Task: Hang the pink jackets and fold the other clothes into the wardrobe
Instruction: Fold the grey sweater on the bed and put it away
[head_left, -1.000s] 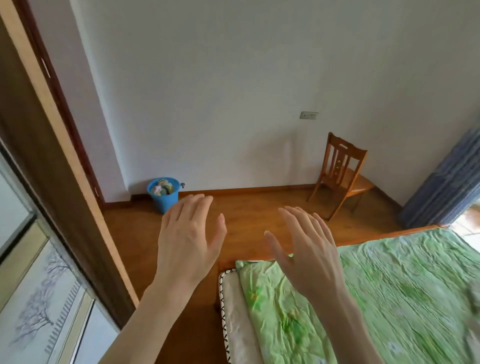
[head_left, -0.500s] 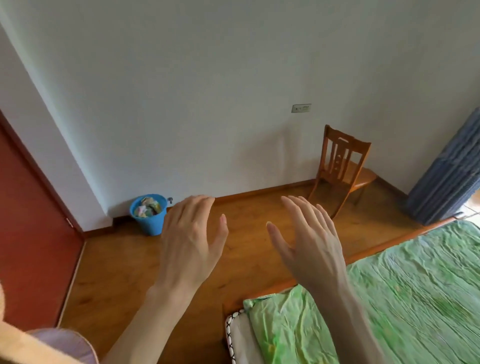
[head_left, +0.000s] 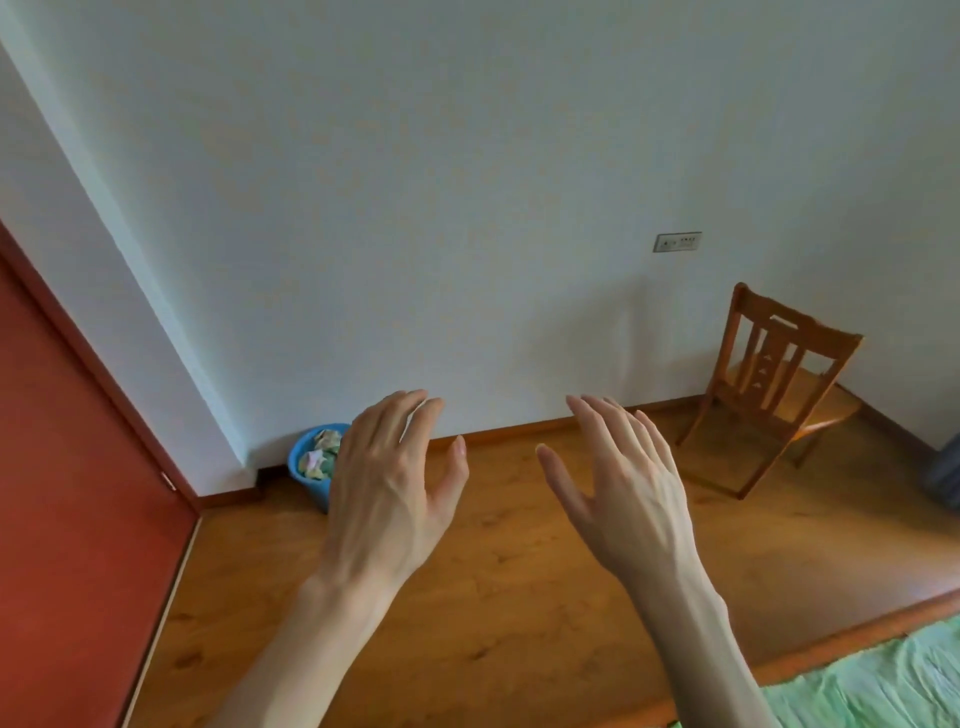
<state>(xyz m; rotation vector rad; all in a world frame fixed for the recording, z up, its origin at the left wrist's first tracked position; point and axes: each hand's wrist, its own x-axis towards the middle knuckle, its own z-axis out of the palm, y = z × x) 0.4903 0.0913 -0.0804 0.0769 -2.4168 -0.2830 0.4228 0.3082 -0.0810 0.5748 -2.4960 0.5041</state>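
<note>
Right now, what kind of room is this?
Most likely a bedroom in a home. A bed with a green sheet shows at lower right, a wooden chair stands in the corner, and a blue bin sits on the wood floor by the wall. No wardrobe or clothes in view.

Wooden slat-back chair (head_left: 769, 384) and blue plastic wastebasket (head_left: 311, 467) by white wall; green bedsheet (head_left: 872, 686) lower right.

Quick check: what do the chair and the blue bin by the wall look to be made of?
The chair: likely wood with a glossy orange-brown varnish, slatted back. The blue bin: probably smooth moulded plastic, uniform blue, holding crumpled scraps.
</note>
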